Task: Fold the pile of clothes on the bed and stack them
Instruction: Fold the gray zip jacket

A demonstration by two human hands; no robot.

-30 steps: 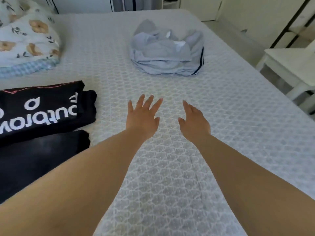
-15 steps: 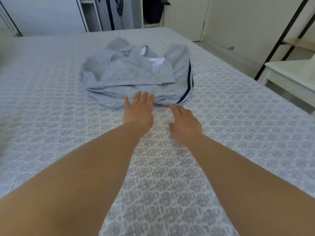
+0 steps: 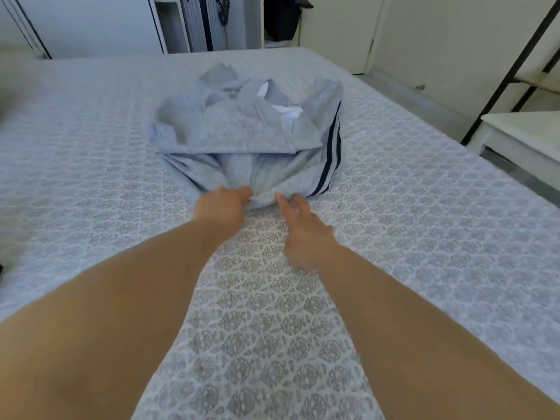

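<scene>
The bed, covered in a pale grey-white sheet with a repeating medallion pattern, fills most of the view. A crumpled light grey jersey garment with two dark navy side stripes lies in a loose heap toward the far edge of the bed, roughly midway across; white fabric shows inside it near the top. A white side table stands off the bed's right edge. The left hand is closed, fingers curled and bunching the near hem of the garment. The right hand lies just beside it, fingers extended and relaxed, fingertips at the hem; blur prevents confirming contact.
</scene>
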